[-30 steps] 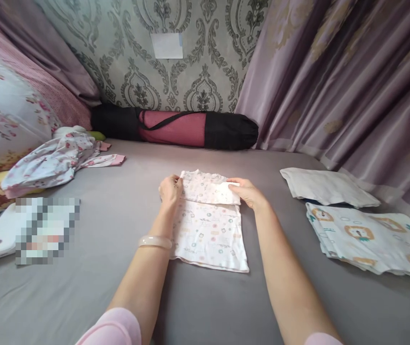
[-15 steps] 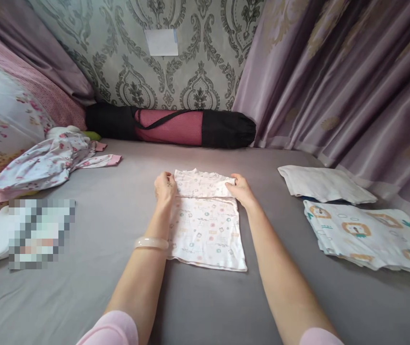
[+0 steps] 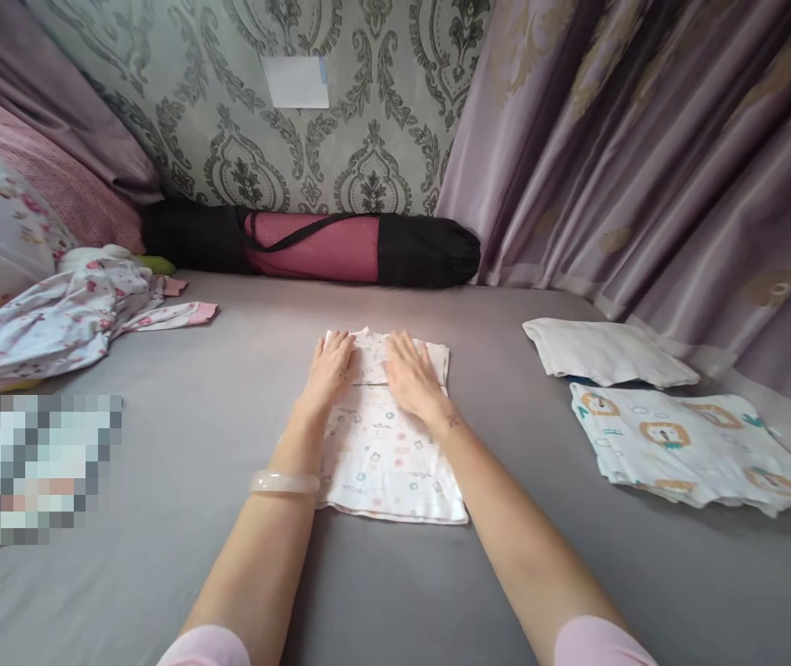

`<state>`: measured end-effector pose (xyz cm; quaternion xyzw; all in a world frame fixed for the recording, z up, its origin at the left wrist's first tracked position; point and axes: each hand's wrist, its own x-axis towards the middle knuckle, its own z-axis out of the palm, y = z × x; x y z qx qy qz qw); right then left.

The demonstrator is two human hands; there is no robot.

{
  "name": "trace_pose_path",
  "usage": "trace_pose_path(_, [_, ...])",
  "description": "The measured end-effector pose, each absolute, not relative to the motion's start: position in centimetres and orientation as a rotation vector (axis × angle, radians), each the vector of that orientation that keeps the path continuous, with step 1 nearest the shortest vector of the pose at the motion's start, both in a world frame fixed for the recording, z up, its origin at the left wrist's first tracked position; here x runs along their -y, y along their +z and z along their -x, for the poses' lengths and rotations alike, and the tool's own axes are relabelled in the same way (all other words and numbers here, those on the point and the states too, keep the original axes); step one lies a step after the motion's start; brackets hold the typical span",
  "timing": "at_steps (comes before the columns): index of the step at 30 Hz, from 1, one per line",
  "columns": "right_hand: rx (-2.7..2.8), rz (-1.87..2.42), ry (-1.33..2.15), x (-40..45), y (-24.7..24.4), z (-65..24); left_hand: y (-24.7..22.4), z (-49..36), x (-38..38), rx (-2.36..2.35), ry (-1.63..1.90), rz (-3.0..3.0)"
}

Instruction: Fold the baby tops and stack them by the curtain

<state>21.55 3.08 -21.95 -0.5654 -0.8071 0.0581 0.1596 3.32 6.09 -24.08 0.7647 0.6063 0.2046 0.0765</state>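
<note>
A small white printed garment (image 3: 385, 462) lies on the grey sheet in front of me, its upper part folded across in a band. My left hand (image 3: 334, 363) rests flat on the left end of that band, palm down. On the band's middle and right lies my right hand (image 3: 413, 370), fingers spread and slightly blurred. Neither hand grips the cloth. A pale bangle (image 3: 284, 482) circles my left wrist.
Folded white cloth (image 3: 607, 351) and a lion-print cloth (image 3: 700, 444) lie at the right. A black and pink rolled bag (image 3: 312, 246) runs along the wall. Crumpled floral clothing (image 3: 62, 319) and a pixelated item (image 3: 55, 467) are at the left.
Both hands have let go of the band's side edges and moved inward, now flat on top of it. The view has shifted slightly to the right.
</note>
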Motion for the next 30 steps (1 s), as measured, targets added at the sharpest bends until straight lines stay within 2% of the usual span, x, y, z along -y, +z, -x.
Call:
trace_pose_path(4, [2.491,1.525,0.281,-2.9,-23.2,-19.4,-24.2,-4.1,-6.1,-1.871,0.48,-2.255])
trace_pose_path(12, [2.469,1.683,0.386,-2.9,-23.1,-20.2,-24.1,-4.3,-6.0,-2.052,0.31,-2.111])
trace_pose_path(23, [2.098,2.179,0.251,-3.0,-23.8,-23.0,-24.0,-4.1,-5.5,-2.202,0.344,-1.897])
trace_pose_path(27, [2.025,2.219,0.244,-3.0,-23.5,-24.2,-23.8,-3.9,-5.8,-2.165,0.34,-1.874])
trace_pose_path(30, [2.039,2.128,0.1,-3.0,-23.0,-24.8,-23.4,-3.0,-6.5,-2.097,0.319,-1.829])
